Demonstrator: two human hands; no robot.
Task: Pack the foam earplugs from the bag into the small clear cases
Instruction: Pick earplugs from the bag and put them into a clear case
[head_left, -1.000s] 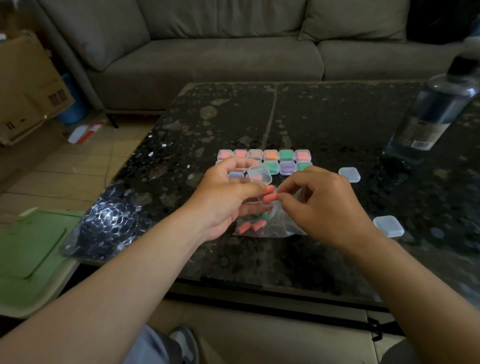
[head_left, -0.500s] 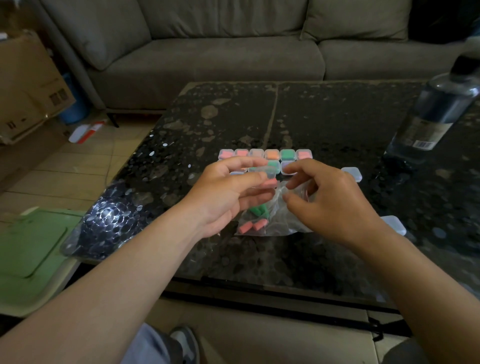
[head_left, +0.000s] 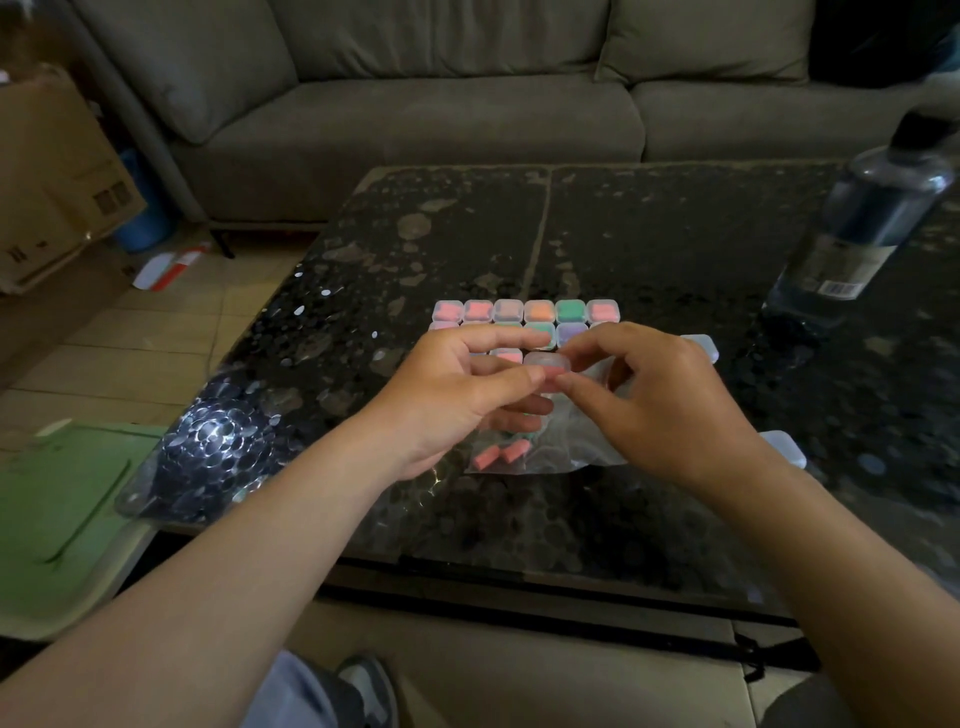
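Note:
A small clear case (head_left: 546, 362) with pink earplugs inside is held above the table between both hands. My left hand (head_left: 457, 389) grips it with thumb and curled fingers from the left. My right hand (head_left: 660, 400) pinches its right edge with thumb and fingertips. Beneath the hands lies the clear plastic bag (head_left: 561, 452) with a few pink earplugs (head_left: 501, 453) showing at its near left corner. Behind the hands stand rows of filled cases (head_left: 524, 312) in pink, orange, green and purple.
Two empty clear cases lie on the black table (head_left: 649, 244), one (head_left: 704, 345) right of the rows and one (head_left: 784, 447) behind my right wrist. A water bottle (head_left: 862, 228) stands far right. A sofa (head_left: 415, 119) is behind; a green lid (head_left: 57, 509) and cardboard box (head_left: 52, 176) are left.
My right hand has left the bag and come up to the case in my left hand. Both hands now pinch the case, which has risen slightly toward the rows.

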